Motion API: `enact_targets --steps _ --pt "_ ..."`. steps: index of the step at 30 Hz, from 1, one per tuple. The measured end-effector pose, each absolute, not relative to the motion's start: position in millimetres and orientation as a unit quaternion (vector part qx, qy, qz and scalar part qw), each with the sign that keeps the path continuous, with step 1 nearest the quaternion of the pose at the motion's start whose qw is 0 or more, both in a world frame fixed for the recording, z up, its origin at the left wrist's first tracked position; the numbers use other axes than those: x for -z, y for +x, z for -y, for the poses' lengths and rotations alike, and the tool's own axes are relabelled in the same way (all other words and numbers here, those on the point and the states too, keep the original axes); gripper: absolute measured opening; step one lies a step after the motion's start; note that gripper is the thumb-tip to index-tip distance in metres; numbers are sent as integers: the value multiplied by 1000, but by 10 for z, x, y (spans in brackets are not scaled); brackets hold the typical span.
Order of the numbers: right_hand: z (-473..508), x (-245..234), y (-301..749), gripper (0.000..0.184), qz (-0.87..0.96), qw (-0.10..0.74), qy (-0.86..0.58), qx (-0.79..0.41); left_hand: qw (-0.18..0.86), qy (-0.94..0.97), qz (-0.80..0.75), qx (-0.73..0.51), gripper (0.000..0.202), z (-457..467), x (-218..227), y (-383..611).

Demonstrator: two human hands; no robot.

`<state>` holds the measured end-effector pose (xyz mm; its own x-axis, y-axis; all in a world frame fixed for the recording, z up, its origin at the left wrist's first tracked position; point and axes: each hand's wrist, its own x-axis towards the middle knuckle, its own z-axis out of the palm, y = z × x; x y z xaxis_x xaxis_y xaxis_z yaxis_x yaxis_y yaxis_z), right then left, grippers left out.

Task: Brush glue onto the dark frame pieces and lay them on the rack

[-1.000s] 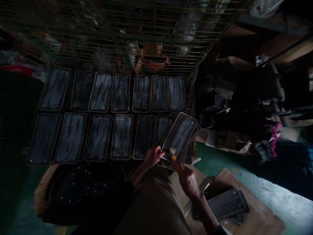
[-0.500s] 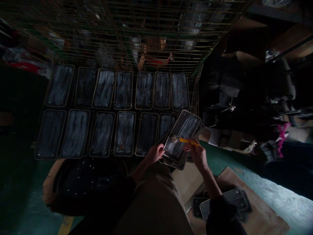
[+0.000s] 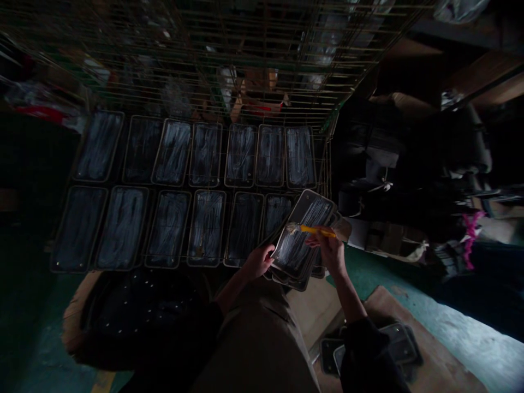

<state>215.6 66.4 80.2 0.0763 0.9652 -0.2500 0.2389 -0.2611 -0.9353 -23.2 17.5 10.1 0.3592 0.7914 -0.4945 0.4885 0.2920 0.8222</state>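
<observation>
My left hand (image 3: pixel 257 262) is closed on the lower left edge of a small stack of dark rectangular panels (image 3: pixel 301 240), tilted up toward me. White streaks cover the top panel. My right hand (image 3: pixel 329 252) pinches a brush with a yellow handle (image 3: pixel 311 230), which lies across the top panel with its pale bristles at the panel's left side. Both hands are just above my lap.
Two rows of similar white-streaked panels (image 3: pixel 204 196) lie on a wire rack (image 3: pixel 262 65) in front of me. More dark panels (image 3: pixel 393 349) are piled on a brown board at lower right. A dark round object (image 3: pixel 139 311) sits at lower left.
My right hand rose from below the stack and laid the brush sideways across the top panel. The left hand kept holding the stack.
</observation>
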Motion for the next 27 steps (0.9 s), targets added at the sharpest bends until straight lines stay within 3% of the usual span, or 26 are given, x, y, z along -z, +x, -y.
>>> enact_targets --steps 7,13,16,20,24,27 --pt "-1216 -839 2190 32 505 445 -665 -324 549 610 -557 -126 42 -163 -120 -213" --pt "-1197 -868 2188 30 629 350 -657 -223 541 609 -564 -133 52 -162 -174 -195" --pt "-952 -856 2152 29 688 265 -630 -242 540 612 -561 -138 56 -144 -160 -189" --pt "-548 -952 2095 29 698 201 -590 -353 545 613 -553 -147 62 -110 -102 -194" --pt "-527 -1137 2114 28 620 230 -592 -459 547 613 -547 -160 65 -99 -70 -204" --pt "-851 -1190 2195 28 598 299 -626 -401 545 612 -551 -157 63 -100 -86 -201"
